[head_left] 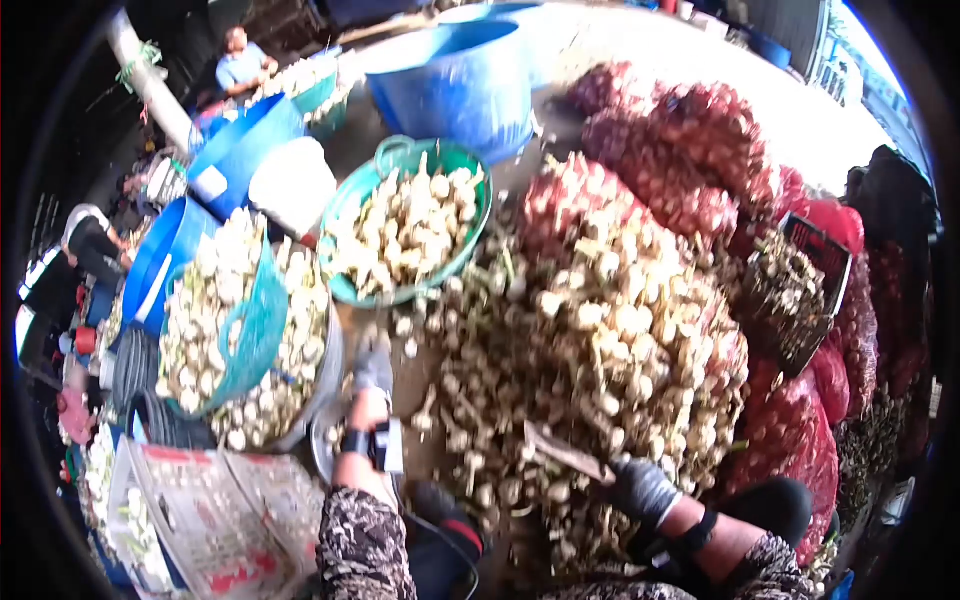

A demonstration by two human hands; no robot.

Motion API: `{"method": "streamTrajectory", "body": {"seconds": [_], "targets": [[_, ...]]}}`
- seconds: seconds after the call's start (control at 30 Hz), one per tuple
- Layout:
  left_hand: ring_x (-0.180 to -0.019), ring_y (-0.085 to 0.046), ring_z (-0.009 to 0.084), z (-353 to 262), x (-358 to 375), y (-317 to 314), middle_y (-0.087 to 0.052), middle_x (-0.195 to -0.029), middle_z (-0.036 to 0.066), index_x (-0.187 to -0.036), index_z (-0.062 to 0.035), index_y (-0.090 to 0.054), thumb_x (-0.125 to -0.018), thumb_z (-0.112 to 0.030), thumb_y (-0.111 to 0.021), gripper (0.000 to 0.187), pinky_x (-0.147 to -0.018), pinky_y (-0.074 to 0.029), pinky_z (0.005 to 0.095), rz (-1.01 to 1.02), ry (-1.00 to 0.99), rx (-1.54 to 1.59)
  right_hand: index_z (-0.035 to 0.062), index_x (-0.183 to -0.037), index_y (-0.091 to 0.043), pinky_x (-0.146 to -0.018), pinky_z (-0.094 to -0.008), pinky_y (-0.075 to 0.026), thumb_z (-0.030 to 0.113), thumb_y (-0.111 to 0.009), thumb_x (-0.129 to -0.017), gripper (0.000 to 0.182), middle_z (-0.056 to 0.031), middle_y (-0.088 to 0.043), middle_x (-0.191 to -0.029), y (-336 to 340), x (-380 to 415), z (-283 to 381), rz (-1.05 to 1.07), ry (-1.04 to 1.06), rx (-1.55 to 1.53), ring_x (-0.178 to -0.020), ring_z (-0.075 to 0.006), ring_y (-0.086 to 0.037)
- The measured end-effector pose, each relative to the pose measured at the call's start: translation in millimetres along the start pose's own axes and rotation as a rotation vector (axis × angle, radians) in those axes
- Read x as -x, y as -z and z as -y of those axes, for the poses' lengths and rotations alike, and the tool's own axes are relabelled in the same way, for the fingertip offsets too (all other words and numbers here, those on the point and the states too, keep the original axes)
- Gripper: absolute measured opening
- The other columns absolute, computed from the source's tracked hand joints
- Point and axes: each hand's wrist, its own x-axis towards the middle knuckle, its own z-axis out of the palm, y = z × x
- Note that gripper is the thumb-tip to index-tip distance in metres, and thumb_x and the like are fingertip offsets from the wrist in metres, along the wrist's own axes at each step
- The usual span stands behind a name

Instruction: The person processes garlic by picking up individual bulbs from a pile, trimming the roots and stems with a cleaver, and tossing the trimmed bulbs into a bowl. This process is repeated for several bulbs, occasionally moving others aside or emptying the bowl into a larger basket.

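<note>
My right hand [642,492], in a grey glove, is closed around a knife [568,455] whose long flat blade points left over the garlic pile. The large heap of garlic bulbs [630,340], many with stalks attached, spreads in front of it. My left hand [373,368], also gloved, is stretched forward just below a green basket [482,215] of garlic bulbs. Its fingers are blurred, and whether it holds anything cannot be made out. To its left, a tilted teal basket [255,335] lies among garlic bulbs in a wide round tub [325,370].
Red mesh sacks [795,430] of garlic and a black crate [835,265] stand on the right. Blue tubs [450,90] stand at the back. Printed sacking [215,520] lies at lower left. Two people work farther off, one [243,65] at the back, another [92,245] at left.
</note>
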Motion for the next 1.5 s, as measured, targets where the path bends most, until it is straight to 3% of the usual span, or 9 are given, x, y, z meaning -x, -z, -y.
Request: {"method": "streamTrajectory", "body": {"seconds": [0.1,0.33,0.57,0.67,0.73,0.87,1.03,1.13,1.5], "targets": [[-0.128,-0.052,0.0306,-189,12,-28,-0.055,-0.138,0.018,-0.146,-0.0065,-0.041,-0.097,-0.033,-0.056,0.058,-0.11,-0.038,0.037,0.256,0.628,2.65,0.0074,-0.123,-0.061,-0.083,-0.0485,-0.053,0.062,-0.06,-0.085,0.066,-0.0229,-0.07,-0.103,21,0,11,0.197,-0.065,-0.098,-0.097,-0.0402,-0.067],[-0.103,-0.068,0.032,-369,5,-14,-0.072,-0.11,0.012,-0.111,-0.0111,-0.073,-0.09,-0.033,-0.057,0.035,-0.089,-0.053,0.0435,0.335,0.188,1.372,0.01,-0.118,-0.062,-0.072,-0.0462,-0.053,0.055,-0.064,-0.087,0.055,-0.02,-0.069,-0.087,4,-7,7,0.112,0.014,-0.165,-0.083,-0.04,-0.068],[-0.119,-0.061,0.0292,-238,80,43,-0.063,-0.131,0.01,-0.144,-0.0057,-0.046,-0.093,-0.021,-0.054,0.053,-0.098,-0.05,0.0402,0.451,-0.034,1.734,0.0081,-0.107,-0.063,-0.077,-0.0472,-0.055,0.062,-0.064,-0.085,0.058,-0.0176,-0.071,-0.09,9,-13,13,0.063,0.097,-0.028,-0.086,-0.0386,-0.069],[-0.12,-0.058,0.0236,-232,123,65,-0.056,-0.139,0.011,-0.146,-0.0119,-0.045,-0.096,-0.016,-0.059,0.052,-0.103,-0.047,0.0344,-0.296,0.006,1.961,0.0097,-0.106,-0.064,-0.071,-0.0452,-0.055,0.06,-0.07,-0.08,0.057,-0.0153,-0.07,-0.084,2,-13,11,-0.082,0.199,-0.179,-0.08,-0.0348,-0.07],[-0.11,-0.063,0.0261,-150,144,146,-0.068,-0.119,0.006,-0.126,-0.0101,-0.063,-0.099,-0.011,-0.05,0.031,-0.1,-0.048,0.0347,0.585,0.297,3.151,0.0107,-0.108,-0.065,-0.071,-0.0451,-0.054,0.053,-0.071,-0.082,0.05,-0.0158,-0.07,-0.083,14,-8,18,0.015,0.175,-0.296,-0.08,-0.0346,-0.069],[-0.13,-0.05,0.0239,-190,154,164,-0.05,-0.145,0.005,-0.146,-0.0168,-0.045,-0.099,-0.015,-0.046,0.046,-0.113,-0.037,0.0409,-0.634,-0.119,1.395,0.01,-0.108,-0.066,-0.073,-0.0469,-0.054,0.046,-0.068,-0.086,0.043,-0.0189,-0.069,-0.086,25,10,30,-0.178,0.278,-0.208,-0.081,-0.0396,-0.067],[-0.104,-0.064,0.0249,-120,217,209,-0.065,-0.119,0.01,-0.132,-0.008,-0.057,-0.093,-0.012,-0.065,0.04,-0.091,-0.052,0.0381,-0.821,-0.292,2.053,0.0077,-0.108,-0.067,-0.077,-0.0445,-0.054,0.043,-0.065,-0.087,0.041,-0.0207,-0.069,-0.088,14,4,-3,-0.056,0.19,-0.158,-0.085,-0.0392,-0.067],[-0.08,-0.058,0.0067,-77,261,228,-0.066,-0.086,-0.004,-0.121,-0.0073,-0.067,-0.097,-0.024,-0.066,0.03,-0.071,-0.049,0.0231,0.035,-0.235,2.985,-0.0016,-0.115,-0.06,-0.08,-0.0324,-0.052,0.037,-0.067,-0.095,0.044,-0.0054,-0.066,-0.085,-33,-16,-63,-0.055,0.223,-0.522,-0.082,-0.0224,-0.064],[-0.112,-0.055,0.0168,-92,279,259,-0.05,-0.136,0.011,-0.149,-0.001,-0.026,-0.084,-0.047,-0.075,0.094,-0.095,-0.048,0.0294,-0.594,-0.216,2.88,0.0093,-0.094,-0.062,-0.049,-0.0237,-0.043,0.031,-0.073,-0.091,0.024,0.0006,-0.064,-0.076,24,31,22,-0.009,0.059,-1.418,-0.055,-0.006,-0.051]]}}
